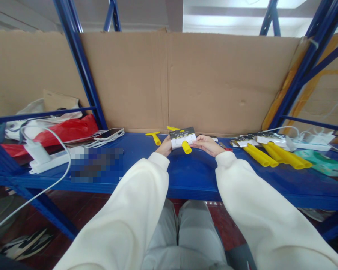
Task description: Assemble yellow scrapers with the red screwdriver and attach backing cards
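My left hand [165, 146] is closed on the left edge of a black-and-white printed card [183, 135], held up over the blue shelf. My right hand [207, 145] pinches the card's lower right side. A hollow yellow tube-shaped handle [186, 147] sticks out from the front of the card, its round end towards me. Just left of my left hand lies a yellow T-shaped tool [155, 138]. Behind the card, part of another yellow piece [173, 128] shows. Small dark and red items lie partly hidden behind my right hand.
On the right of the blue shelf [195, 180] lie several yellow-handled tools [260, 155] with similar cards, beside a green packet [322, 163]. A phone [109, 134], a red bag [69, 129] and a white power strip [49, 161] with a cable sit left. Cardboard [214, 78] stands behind.
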The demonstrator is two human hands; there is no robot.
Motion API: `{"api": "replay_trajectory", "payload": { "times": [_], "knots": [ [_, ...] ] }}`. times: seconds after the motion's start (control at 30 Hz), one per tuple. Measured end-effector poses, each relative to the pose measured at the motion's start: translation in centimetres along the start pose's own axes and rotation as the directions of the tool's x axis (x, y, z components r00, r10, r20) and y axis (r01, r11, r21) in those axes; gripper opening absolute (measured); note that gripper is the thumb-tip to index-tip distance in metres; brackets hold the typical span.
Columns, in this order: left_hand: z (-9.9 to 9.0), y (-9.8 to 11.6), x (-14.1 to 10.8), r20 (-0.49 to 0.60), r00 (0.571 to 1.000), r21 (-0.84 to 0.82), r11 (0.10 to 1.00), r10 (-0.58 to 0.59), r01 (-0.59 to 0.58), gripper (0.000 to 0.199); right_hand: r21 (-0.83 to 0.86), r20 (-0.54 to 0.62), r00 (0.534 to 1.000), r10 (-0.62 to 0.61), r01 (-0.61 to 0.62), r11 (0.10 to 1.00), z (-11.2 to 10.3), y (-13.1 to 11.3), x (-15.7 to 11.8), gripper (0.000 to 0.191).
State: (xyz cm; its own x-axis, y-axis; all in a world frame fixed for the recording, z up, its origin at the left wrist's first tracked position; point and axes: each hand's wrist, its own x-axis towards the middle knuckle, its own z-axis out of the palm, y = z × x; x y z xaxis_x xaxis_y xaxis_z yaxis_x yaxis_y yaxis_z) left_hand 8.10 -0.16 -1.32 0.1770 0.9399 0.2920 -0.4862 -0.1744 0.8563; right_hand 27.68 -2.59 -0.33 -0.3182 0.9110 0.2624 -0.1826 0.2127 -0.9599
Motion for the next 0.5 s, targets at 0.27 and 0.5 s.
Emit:
{"api": "replay_trajectory", "payload": {
  "times": [0.27,0.5],
  "knots": [
    [-0.09,0.13,0.25,-0.009,1.000,-0.077,0.997,0.024,-0.025,0.059,0.015,0.026,1.000,-0.010,0.010,1.000,0.25,-0.02,-0.07,0.035],
    [-0.01,0.31,0.16,-0.095,0.995,-0.100,0.995,0.018,-0.028,0.050,-0.003,0.028,0.999,-0.016,0.016,1.000,0.22,0.11,-0.04,0.035]
  ]
}}
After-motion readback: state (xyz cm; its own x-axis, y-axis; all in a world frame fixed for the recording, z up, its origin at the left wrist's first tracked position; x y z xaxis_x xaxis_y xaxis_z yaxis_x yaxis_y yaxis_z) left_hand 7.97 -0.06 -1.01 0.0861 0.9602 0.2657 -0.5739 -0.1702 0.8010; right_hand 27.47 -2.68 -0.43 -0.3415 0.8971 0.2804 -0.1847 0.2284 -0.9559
